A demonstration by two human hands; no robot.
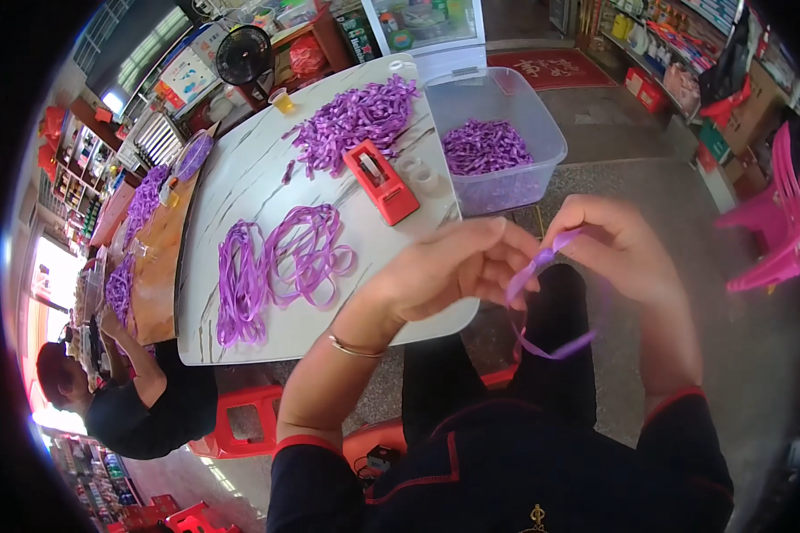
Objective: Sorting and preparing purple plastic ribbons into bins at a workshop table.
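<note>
both hands were raised in front of the person's lap, off the near right corner of the white marble-patterned table (240, 178), and a short purple ribbon strip (535, 266) ran between them. the left hand (444, 271) had its thumb and fingers pressed together on the lower part of the strip, and the right hand (618, 244) pinched the upper end just beside it, so the fingertips of the two hands almost touched. the free tail of the strip hung below the hands in a loop over the dark trousers.

on the table, near its front edge, lay a bundle of long purple ribbon loops (280, 266). further back, a red tape dispenser (380, 180) sat near the right edge, and beyond it a heap of cut purple ribbon pieces (356, 120). a clear plastic tub (542, 124) holding more purple pieces stood against the table's far right corner. another person in a dark top (142, 404) sat at the left side.
</note>
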